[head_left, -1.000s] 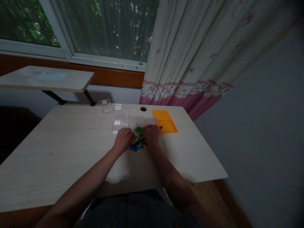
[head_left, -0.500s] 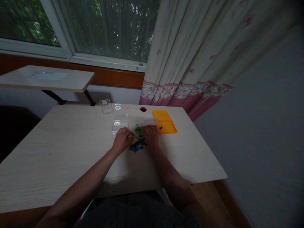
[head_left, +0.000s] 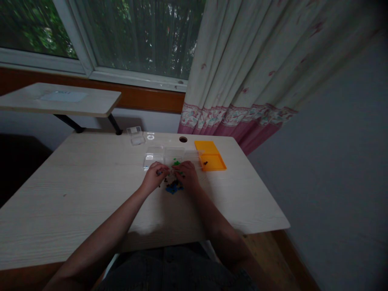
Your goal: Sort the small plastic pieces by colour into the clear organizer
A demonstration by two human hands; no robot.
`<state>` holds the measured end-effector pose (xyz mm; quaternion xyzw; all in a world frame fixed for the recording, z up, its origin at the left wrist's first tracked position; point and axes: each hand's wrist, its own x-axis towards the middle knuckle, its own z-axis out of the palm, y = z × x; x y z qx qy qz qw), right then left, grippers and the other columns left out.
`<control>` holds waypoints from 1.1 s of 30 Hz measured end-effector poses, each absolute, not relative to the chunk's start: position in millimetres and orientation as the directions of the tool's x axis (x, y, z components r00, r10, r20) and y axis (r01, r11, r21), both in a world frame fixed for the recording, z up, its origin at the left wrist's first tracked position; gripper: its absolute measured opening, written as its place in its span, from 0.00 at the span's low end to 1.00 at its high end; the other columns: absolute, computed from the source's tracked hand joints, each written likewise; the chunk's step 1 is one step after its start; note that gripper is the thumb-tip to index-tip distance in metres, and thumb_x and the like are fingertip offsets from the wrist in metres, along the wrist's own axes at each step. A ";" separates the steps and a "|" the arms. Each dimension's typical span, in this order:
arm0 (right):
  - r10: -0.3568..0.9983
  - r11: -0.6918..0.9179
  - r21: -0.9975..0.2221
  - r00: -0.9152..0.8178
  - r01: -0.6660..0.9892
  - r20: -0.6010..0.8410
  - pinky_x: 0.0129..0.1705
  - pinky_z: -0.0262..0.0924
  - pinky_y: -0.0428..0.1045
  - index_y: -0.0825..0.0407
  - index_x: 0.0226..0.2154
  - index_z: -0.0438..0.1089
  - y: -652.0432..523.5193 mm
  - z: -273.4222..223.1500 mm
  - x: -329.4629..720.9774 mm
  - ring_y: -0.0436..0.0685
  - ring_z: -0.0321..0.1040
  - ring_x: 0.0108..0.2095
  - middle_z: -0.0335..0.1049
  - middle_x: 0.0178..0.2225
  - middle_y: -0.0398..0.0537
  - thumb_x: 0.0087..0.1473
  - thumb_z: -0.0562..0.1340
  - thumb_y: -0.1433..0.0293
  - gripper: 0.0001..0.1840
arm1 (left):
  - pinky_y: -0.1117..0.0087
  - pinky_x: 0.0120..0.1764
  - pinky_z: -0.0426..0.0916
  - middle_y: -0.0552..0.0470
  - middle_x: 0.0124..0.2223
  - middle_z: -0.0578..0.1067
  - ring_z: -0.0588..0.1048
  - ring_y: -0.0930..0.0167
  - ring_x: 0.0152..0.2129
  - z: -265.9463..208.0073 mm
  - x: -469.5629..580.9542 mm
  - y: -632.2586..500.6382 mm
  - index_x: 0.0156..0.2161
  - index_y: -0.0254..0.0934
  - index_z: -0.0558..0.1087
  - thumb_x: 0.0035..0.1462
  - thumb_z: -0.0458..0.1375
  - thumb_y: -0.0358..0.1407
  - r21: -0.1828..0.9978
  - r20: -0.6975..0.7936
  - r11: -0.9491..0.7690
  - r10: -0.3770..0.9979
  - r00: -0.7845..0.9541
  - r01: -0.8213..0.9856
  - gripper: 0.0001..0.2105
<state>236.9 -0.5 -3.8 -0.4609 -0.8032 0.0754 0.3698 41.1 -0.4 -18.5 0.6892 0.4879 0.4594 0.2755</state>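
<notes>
My left hand [head_left: 154, 176] is closed in a pinch just left of a pile of small blue and dark pieces [head_left: 174, 187]. Across from it, my right hand [head_left: 188, 174] also has its fingertips pressed together, close to the left fingertips. Whatever either hand grips is too small to make out. Beyond the fingers, small green pieces [head_left: 176, 162] lie in the middle one of the clear plastic boxes [head_left: 174, 152]. A few dark bits are scattered on the table beside my left fingers.
An orange open case [head_left: 214, 162] with a small dark piece in it lies to the right. At the back stands a small clear open box [head_left: 137, 138], left of a round table hole [head_left: 183, 139]. A raised shelf [head_left: 100, 101] rises at the far left.
My right hand has moved left, toward the left hand, and its fingers now cover part of the pile. The loose pieces between the hands have shifted, with a few now nearer my left hand.
</notes>
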 end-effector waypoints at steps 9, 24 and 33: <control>0.763 0.610 -0.416 -0.359 0.674 0.538 0.47 0.60 0.52 0.46 0.38 0.78 -1.9 -2.3 232.5 0.55 0.68 0.40 0.76 0.33 0.47 0.57 0.62 0.64 0.10 | 0.71 0.33 0.67 0.52 0.31 0.69 0.70 0.71 0.30 -11.0 43.1 -5.4 0.31 0.37 0.76 0.58 0.58 0.42 0.837 0.335 -0.368 0.930 0.154 0.405 0.11; 0.752 0.630 -0.416 -0.379 0.656 0.540 0.46 0.59 0.52 0.47 0.40 0.77 -2.4 -5.9 231.9 0.56 0.67 0.40 0.76 0.35 0.47 0.60 0.59 0.65 0.11 | 0.71 0.33 0.67 0.52 0.31 0.68 0.70 0.71 0.30 -11.4 42.5 -5.8 0.31 0.36 0.74 0.59 0.56 0.42 0.845 0.341 -0.368 0.930 0.139 0.387 0.12; 0.754 0.634 -0.439 -0.386 0.636 0.531 0.47 0.59 0.52 0.47 0.40 0.78 -1.9 -7.7 230.6 0.56 0.68 0.40 0.76 0.34 0.48 0.61 0.57 0.64 0.13 | 0.70 0.36 0.66 0.51 0.31 0.69 0.70 0.70 0.32 -20.0 39.9 -2.2 0.32 0.37 0.75 0.61 0.55 0.41 0.803 0.395 -0.422 0.905 0.155 0.420 0.11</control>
